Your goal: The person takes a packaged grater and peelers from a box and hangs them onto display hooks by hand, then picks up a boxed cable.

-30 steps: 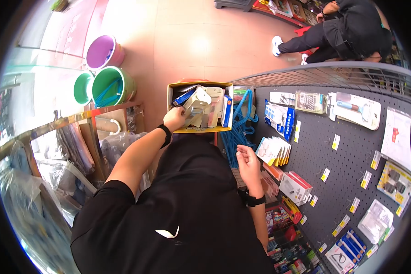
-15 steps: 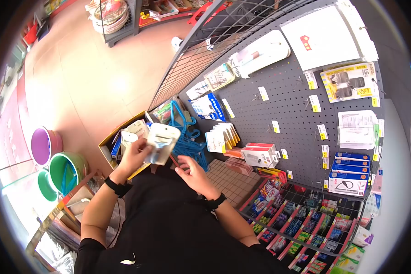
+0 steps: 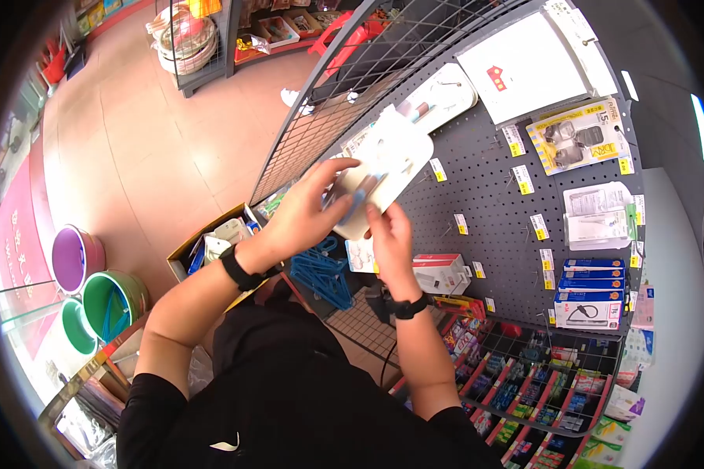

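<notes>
A white carded pack [image 3: 405, 160] with rounded corners is held up in front of the dark pegboard. Its contents are blurred; blue and brown parts show. My left hand [image 3: 301, 211] grips the pack's left side between thumb and fingers. At its lower edge, my right hand [image 3: 391, 238] pinches the same pack. A similar white pack [image 3: 455, 90] hangs just behind, near the board's top. Below my hands are blue hangers [image 3: 321, 273] and small hanging packs. A cardboard box [image 3: 181, 254] with assorted packs stands beneath my left forearm.
The pegboard [image 3: 489, 191] carries hooks, price tags and boxed goods such as blue-and-white boxes [image 3: 590, 293]. A wire mesh panel [image 3: 313, 109] rises at its left. Racks of small packets [image 3: 516, 383] lie below right. Purple [image 3: 78, 258] and green buckets [image 3: 117, 301] stand left.
Both hands have moved up and right to the pegboard with the pack. My right hand, open and apart from it before, now grips its lower edge.
</notes>
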Demonstrator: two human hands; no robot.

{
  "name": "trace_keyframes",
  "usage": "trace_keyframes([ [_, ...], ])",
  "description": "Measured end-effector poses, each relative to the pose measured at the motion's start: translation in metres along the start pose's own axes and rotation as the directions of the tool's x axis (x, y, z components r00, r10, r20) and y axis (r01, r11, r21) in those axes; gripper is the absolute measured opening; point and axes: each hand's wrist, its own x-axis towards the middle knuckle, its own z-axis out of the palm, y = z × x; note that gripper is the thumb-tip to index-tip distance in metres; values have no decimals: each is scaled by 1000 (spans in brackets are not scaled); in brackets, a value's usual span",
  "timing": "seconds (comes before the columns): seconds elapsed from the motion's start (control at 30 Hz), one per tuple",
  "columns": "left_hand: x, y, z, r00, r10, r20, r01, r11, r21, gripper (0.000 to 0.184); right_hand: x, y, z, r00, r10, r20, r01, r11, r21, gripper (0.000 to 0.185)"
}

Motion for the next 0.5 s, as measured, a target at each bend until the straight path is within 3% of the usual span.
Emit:
trace_keyframes([
  [0.07,23,6,2,994,111,15,-111,988,108,49,21,-28,0,997,-70,-17,71,997,18,27],
  [0.23,61,23,5,991,127,-32,-120,977,174,51,59,-54,-2,990,-131,-52,133,990,44,25],
  [0.5,79,7,13,992,124,-2,-122,976,178,51,81,-41,-14,996,-71,-57,73,997,38,24],
])
